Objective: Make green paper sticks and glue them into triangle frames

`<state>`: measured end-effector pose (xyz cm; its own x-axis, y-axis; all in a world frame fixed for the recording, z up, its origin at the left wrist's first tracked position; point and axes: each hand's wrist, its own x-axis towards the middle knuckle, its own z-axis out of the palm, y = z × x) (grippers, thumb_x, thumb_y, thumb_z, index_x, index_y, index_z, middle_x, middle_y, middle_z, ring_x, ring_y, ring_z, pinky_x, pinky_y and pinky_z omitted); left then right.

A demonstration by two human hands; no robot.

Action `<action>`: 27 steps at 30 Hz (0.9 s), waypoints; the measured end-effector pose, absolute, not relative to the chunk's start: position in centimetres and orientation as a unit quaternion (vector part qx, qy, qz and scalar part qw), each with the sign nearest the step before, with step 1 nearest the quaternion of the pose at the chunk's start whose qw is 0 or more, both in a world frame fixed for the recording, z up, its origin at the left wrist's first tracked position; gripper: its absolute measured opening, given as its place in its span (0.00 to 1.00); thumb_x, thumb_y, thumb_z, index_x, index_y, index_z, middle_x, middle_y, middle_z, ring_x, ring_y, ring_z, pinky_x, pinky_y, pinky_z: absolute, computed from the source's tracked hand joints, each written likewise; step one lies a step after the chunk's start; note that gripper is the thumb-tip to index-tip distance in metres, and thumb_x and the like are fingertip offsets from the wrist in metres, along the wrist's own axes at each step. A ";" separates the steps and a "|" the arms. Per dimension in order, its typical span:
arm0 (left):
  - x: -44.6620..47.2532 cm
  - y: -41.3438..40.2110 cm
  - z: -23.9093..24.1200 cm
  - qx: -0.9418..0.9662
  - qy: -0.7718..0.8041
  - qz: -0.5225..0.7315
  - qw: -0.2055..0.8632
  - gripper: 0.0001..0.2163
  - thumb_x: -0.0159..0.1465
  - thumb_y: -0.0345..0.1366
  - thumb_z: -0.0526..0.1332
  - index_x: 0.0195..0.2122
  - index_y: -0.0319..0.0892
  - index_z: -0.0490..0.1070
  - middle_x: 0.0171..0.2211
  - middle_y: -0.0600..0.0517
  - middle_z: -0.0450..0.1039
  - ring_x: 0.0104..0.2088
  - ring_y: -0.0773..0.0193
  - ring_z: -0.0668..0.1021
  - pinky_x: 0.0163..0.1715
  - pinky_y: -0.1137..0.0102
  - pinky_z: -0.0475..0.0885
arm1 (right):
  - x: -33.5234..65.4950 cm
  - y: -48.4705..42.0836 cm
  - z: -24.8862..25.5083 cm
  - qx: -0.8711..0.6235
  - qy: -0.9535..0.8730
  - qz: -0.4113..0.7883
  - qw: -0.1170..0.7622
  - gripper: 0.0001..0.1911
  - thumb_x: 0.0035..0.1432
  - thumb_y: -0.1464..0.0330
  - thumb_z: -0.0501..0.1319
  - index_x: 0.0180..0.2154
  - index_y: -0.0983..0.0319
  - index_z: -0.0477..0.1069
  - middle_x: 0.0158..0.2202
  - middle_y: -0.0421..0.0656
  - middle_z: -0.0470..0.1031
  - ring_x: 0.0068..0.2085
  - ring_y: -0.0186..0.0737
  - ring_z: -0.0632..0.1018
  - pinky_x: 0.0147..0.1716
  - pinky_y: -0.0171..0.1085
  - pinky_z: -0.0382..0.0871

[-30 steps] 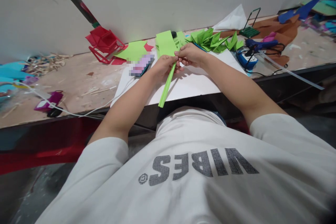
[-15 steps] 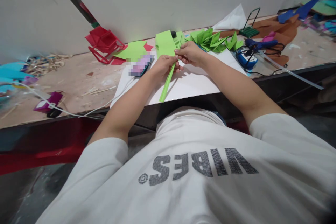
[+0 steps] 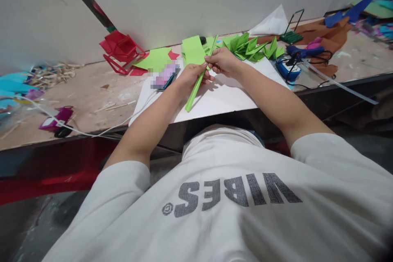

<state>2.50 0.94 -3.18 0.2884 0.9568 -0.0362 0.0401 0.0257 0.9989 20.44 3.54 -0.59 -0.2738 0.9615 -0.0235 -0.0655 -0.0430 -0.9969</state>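
A long, narrow folded strip of light green paper (image 3: 193, 92) runs diagonally above a white sheet (image 3: 221, 98) on the bench. My left hand (image 3: 192, 75) pinches the strip near its middle. My right hand (image 3: 222, 60) is closed on it just above, close to the upper end, which sticks out past the fingers. The two hands almost touch. The lower end of the strip hangs free over the white sheet.
Flat green paper sheets (image 3: 193, 50) and a heap of folded green pieces (image 3: 248, 47) lie behind my hands. A red paper chair model (image 3: 121, 50) stands at the left wall. A phone (image 3: 166, 75) lies left, a blue glue gun (image 3: 302, 52) right.
The green strip has slid up and away through my fingers: its lower end has risen from the bench edge, and its upper tip now shows beyond my right hand.
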 end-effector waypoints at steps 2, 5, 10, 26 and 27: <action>2.6 0.9 -3.1 0.566 0.445 0.396 0.569 0.22 0.78 0.50 0.67 0.30 0.41 0.75 0.30 0.46 0.87 0.24 0.66 0.85 0.31 0.74 0.81 | 20.6 3.8 -0.6 -0.423 -0.524 0.580 0.459 0.22 0.74 0.73 0.71 0.26 0.60 0.67 0.20 0.36 0.72 0.18 0.25 0.67 0.14 0.24 0.58; 2.8 0.8 -2.9 0.573 0.450 0.394 0.560 0.21 0.76 0.48 0.70 0.29 0.42 0.74 0.28 0.46 0.86 0.23 0.67 0.84 0.29 0.76 0.79 | 20.6 3.9 -0.6 -0.429 -0.510 0.575 0.474 0.23 0.75 0.73 0.69 0.26 0.60 0.66 0.19 0.36 0.71 0.18 0.25 0.67 0.14 0.24 0.57; 2.5 0.9 -2.9 0.580 0.443 0.407 0.549 0.21 0.75 0.50 0.72 0.30 0.42 0.74 0.28 0.48 0.86 0.24 0.67 0.84 0.29 0.75 0.80 | 20.0 3.2 -0.6 -0.427 -0.527 0.600 0.424 0.21 0.75 0.73 0.69 0.27 0.61 0.69 0.19 0.38 0.73 0.18 0.26 0.68 0.15 0.25 0.59; 2.2 1.3 -3.3 0.576 0.440 0.399 0.561 0.21 0.74 0.52 0.73 0.30 0.42 0.74 0.30 0.47 0.87 0.25 0.66 0.85 0.30 0.73 0.80 | 20.0 3.8 -0.9 -0.429 -0.524 0.571 0.464 0.21 0.77 0.74 0.66 0.27 0.61 0.70 0.19 0.36 0.70 0.19 0.27 0.64 0.16 0.27 0.56; 2.2 1.3 -3.3 0.576 0.436 0.398 0.565 0.21 0.74 0.51 0.73 0.31 0.42 0.75 0.31 0.47 0.87 0.25 0.66 0.85 0.30 0.73 0.80 | 20.0 3.8 -0.8 -0.432 -0.521 0.565 0.472 0.20 0.77 0.75 0.65 0.28 0.61 0.70 0.18 0.36 0.69 0.19 0.27 0.63 0.16 0.27 0.55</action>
<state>2.19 1.25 -3.30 0.3025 0.9525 -0.0352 0.0527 0.0202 0.9984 20.02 3.79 -0.78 -0.1818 0.9833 0.0034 -0.0844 -0.0121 -0.9964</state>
